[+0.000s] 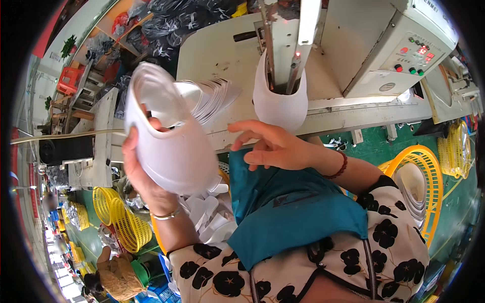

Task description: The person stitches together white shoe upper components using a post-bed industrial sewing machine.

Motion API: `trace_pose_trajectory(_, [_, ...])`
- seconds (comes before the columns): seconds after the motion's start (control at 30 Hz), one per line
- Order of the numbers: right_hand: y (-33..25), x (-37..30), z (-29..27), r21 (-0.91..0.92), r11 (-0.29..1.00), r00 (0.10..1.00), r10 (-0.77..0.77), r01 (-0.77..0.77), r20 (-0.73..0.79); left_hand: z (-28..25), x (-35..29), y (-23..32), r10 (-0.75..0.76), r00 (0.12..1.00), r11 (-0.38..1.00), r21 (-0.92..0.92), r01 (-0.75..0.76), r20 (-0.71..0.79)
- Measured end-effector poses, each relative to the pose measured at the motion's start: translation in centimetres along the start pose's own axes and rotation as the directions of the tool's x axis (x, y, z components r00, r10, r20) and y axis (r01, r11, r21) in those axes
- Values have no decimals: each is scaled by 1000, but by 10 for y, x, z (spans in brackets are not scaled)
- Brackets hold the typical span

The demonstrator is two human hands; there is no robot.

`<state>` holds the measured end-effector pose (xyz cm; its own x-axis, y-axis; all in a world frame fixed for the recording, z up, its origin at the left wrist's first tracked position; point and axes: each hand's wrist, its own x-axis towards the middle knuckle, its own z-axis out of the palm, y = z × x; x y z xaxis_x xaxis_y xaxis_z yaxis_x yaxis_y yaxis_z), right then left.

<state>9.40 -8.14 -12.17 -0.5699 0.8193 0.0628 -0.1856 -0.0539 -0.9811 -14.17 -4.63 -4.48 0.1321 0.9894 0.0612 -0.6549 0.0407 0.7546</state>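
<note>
My left hand (140, 171) grips a white shoe upper (177, 146) from its outer side, with fingertips showing inside the upper's opening. This upper is raised at the left, its rounded end toward me. In front of my body, my right hand (278, 146) is open, its fingers apart and loosely bent, with nothing visible in it. Another white shoe upper (280, 108) hangs around the lower end of the machine's upright arm (287, 45), just beyond my right hand. Behind the held upper, a fanned stack of white pieces (217, 96) lies on the worktable (212, 53).
A control box (404, 65) with lit displays and buttons stands at the right. Yellow baskets (435, 189) stand at my right and left, some holding white pieces. White pieces (204, 209) lie close to my left side. Black bags (177, 25) fill shelves behind the table.
</note>
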Motion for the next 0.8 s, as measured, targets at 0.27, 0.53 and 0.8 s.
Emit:
trace_pose_trajectory(0.27, [18,-24,-15,-17,998,980,59,-64,-190,-62,43,27,-83,870,-758,535,-372,487])
trace_pose_trajectory(0.53, [9,-37,-22,-61,998,962,7,-25,-274,-104,112,-43,-217,926,-539,754,-377,309])
trace_pose_trajectory(0.8, [8,-57,-80,-206,955,685,-295,211,-666,-86,101,-36,-111,932,-313,877,-363,346])
